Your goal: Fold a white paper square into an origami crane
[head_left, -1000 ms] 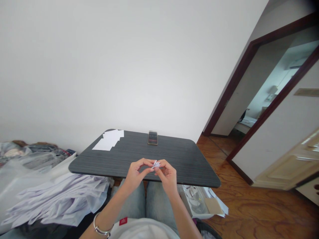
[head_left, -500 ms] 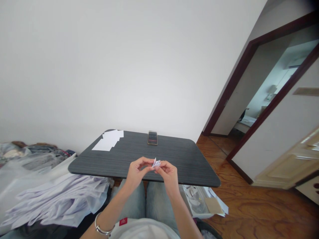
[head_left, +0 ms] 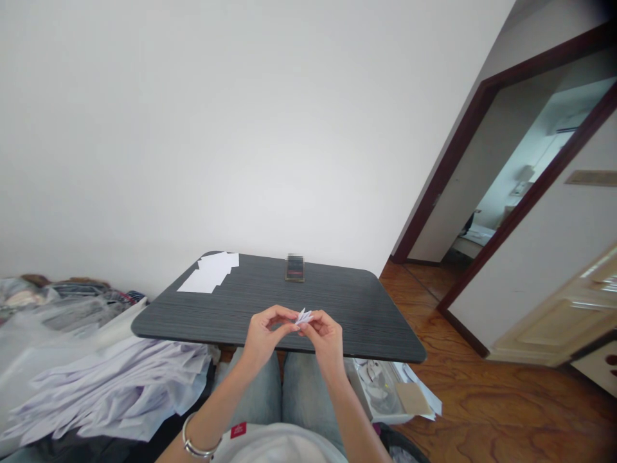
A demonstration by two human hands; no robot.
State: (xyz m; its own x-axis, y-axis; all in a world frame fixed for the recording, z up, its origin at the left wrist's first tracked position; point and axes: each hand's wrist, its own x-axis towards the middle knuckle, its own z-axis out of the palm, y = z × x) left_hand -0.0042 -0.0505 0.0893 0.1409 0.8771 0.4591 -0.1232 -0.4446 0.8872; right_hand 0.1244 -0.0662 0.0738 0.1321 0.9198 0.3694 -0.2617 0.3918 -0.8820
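Above the near edge of the dark table [head_left: 260, 289], a small piece of folded white paper [head_left: 303, 316] is pinched between my two hands. My left hand [head_left: 270, 328] grips its left side with thumb and fingertips. On the other side, my right hand [head_left: 324, 333] closes on it in the same way. Several pointed layers stick up from the paper; its lower part is hidden by my fingers. White paper sheets [head_left: 207, 273], overlapping one another, lie at the table's far left.
A small dark framed object [head_left: 295, 267] stands at the table's back edge by the wall. Left of the table are piled white fabric or paper [head_left: 120, 386] and plastic-covered clothes [head_left: 72, 308]. A white box [head_left: 385, 389] with odds and ends sits below the right side.
The folded paper has shifted slightly between my fingertips, and its points lean a little differently. My hands have stayed almost in the same place.
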